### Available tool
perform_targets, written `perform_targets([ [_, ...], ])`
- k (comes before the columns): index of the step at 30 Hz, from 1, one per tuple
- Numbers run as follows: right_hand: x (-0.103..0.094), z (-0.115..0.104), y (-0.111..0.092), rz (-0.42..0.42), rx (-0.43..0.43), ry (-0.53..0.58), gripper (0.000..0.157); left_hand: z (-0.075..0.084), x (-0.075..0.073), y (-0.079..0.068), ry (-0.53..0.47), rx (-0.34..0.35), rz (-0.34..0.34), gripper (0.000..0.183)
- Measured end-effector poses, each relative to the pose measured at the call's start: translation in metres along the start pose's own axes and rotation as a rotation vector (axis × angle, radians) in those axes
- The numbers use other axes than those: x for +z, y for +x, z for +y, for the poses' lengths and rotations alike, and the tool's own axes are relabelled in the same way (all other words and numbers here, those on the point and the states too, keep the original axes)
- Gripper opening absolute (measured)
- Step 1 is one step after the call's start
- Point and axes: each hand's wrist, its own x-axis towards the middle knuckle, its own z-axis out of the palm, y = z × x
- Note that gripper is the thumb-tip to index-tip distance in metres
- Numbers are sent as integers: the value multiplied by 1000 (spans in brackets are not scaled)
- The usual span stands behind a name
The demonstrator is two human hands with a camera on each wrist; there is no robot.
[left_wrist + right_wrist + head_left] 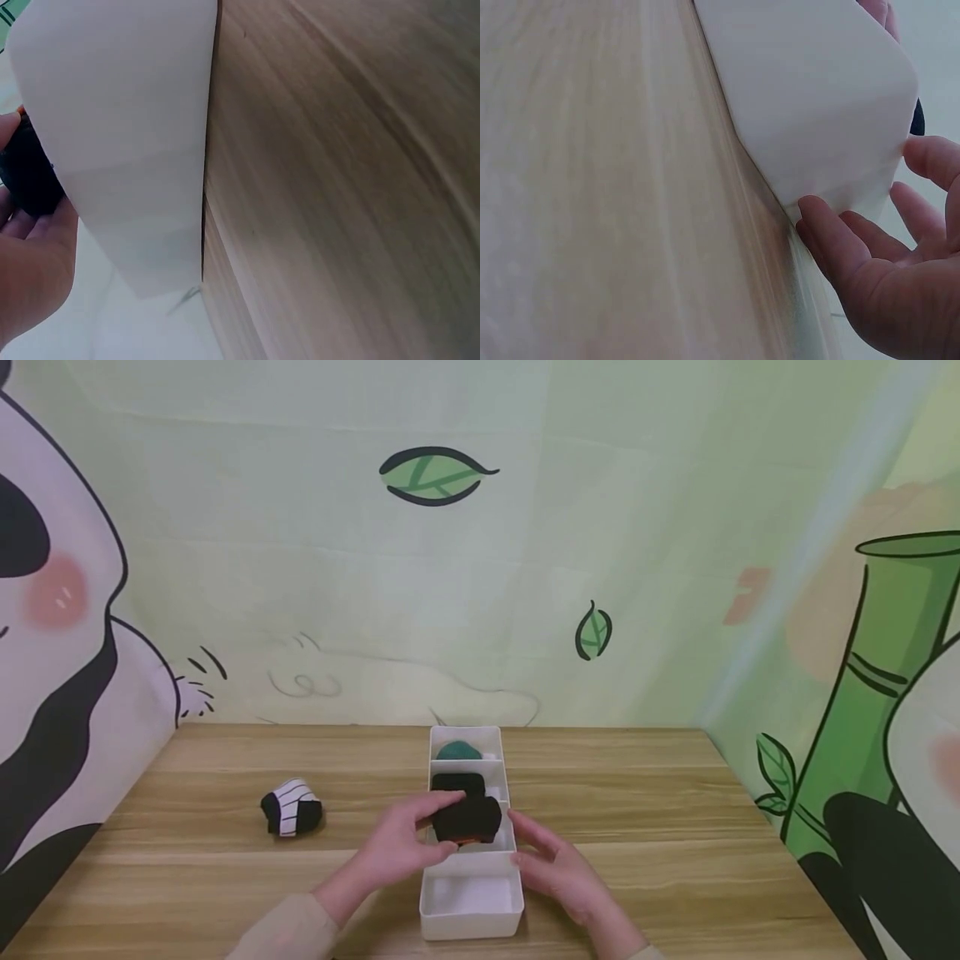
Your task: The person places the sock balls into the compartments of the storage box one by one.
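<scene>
My left hand [397,839] grips a black folded bundle [468,820], likely rolled socks, between thumb and fingers over the third compartment from the back of a long white divided box [471,927]. A strip of orange shows on the bundle's near side. The left wrist view has the same black bundle [30,169] at its left edge, beside the box wall [120,127]. On the box's right side, fingertips of my right hand [558,868] touch the outer wall, with the fingers spread. The right wrist view shows those fingers [832,240] against the white wall [817,97].
In the box's rear compartment sits a teal bundle [459,751]; another black bundle [459,783] lies in the one before it. A black-and-white striped sock bundle [292,808] rests on the wooden table [637,793] at left. Behind stands a printed cloth backdrop [637,527].
</scene>
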Motion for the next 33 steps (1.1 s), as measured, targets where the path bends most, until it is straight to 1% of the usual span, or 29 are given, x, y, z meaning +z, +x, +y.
perform_targets([
  [2,0,0,0,3,-1,-5,66,-1,1,1,29,9,-15,57],
  [7,0,0,1,3,-1,-6,66,0,2,5,97,-1,-37,58],
  [13,1,0,0,9,-4,-14,66,2,1,8,138,-6,-72,58],
  [19,0,0,0,0,-1,-12,65,0,0,12,159,14,-100,58],
  [22,-1,1,0,-3,-1,-11,65,-2,0,14,191,25,-110,58],
  [25,-1,1,0,-3,-6,-6,66,-4,0,16,234,41,-120,58],
  [30,-1,2,0,-9,-12,3,66,-7,1,19,308,106,-130,55],
  [31,-1,2,0,-11,-12,4,66,-8,1,19,318,120,-131,55],
  [33,-1,2,1,-14,-12,7,66,-8,1,19,328,128,-136,55],
])
